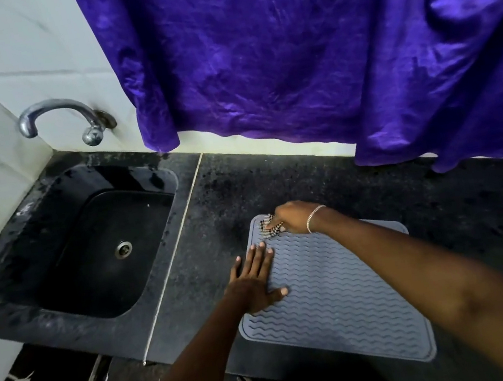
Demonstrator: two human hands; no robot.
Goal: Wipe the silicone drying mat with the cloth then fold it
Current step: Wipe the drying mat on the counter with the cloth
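A grey silicone drying mat (336,295) with wavy ridges lies flat on the dark stone counter. My left hand (254,278) rests flat on the mat's left edge, fingers spread, holding nothing. My right hand (294,218) is at the mat's far left corner, closed on a small checked cloth (270,227) and pressing it onto the mat. Most of the cloth is hidden under the fingers.
A black sink (94,248) with a metal drain is set into the counter (463,206) on the left, below a chrome tap (57,117). A purple curtain (303,50) hangs over the counter's back edge. The counter's front edge runs just below the mat.
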